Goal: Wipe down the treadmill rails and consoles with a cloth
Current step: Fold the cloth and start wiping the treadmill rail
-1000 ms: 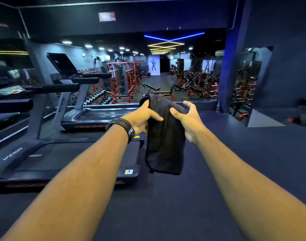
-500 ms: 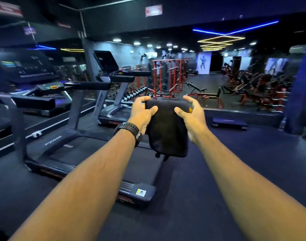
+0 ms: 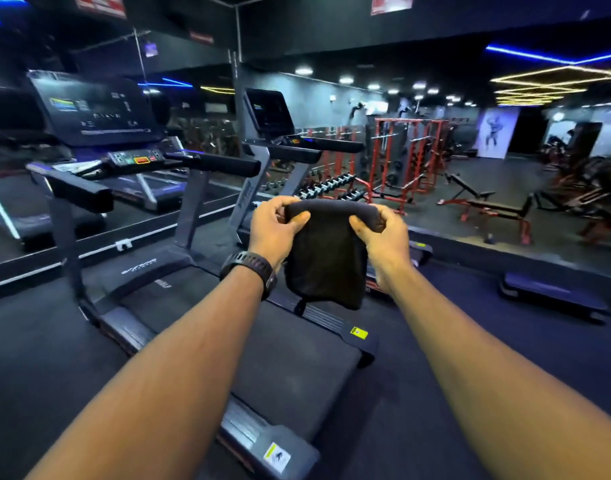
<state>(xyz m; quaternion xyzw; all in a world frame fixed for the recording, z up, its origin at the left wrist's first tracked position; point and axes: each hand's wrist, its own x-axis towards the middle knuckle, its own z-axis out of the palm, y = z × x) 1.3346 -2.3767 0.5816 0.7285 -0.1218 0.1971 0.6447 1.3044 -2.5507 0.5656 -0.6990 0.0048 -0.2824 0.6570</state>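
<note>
A folded black cloth (image 3: pixel 326 258) hangs in front of me, held by its top edge. My left hand (image 3: pixel 274 226), with a black watch on the wrist, grips the cloth's upper left corner. My right hand (image 3: pixel 380 233) grips the upper right corner. The nearest treadmill (image 3: pixel 179 299) lies below and to the left, its console (image 3: pixel 96 110) up at the left and its padded rails (image 3: pixel 215 163) reaching toward me. A second treadmill's console (image 3: pixel 269 110) stands further back. Both hands are well short of the rails.
The nearest treadmill's belt (image 3: pixel 297 368) runs under my arms. A mirror wall (image 3: pixel 16 209) is at the left. Red racks (image 3: pixel 406 154), a dumbbell row (image 3: pixel 326 187) and benches (image 3: pixel 487 206) fill the far floor. A low step platform (image 3: pixel 553 296) sits at the right.
My view has swung left and closer to the treadmills, bringing the near console into sight. Both hands have curled their fingers over the cloth's top edge, holding it spread between them.
</note>
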